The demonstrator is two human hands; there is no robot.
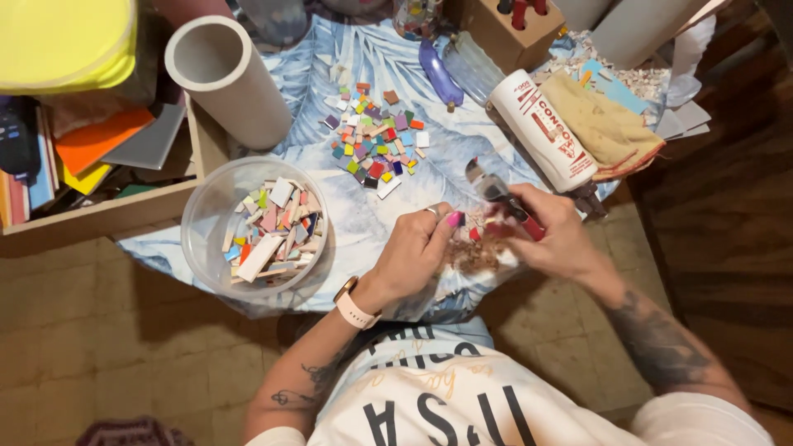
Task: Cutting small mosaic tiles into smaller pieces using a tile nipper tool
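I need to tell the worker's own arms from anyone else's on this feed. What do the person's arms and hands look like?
Both forearms are bare and tattooed. The left hand has a ring and pink-painted nails, with a pale-strapped watch on the wrist. The right hand shows no jewellery. Short white sleeves end at the upper arms.

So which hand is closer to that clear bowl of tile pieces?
The left hand. It sits just right of the bowl in the picture; the right hand, holding red-handled nippers, is farther off on the same side.
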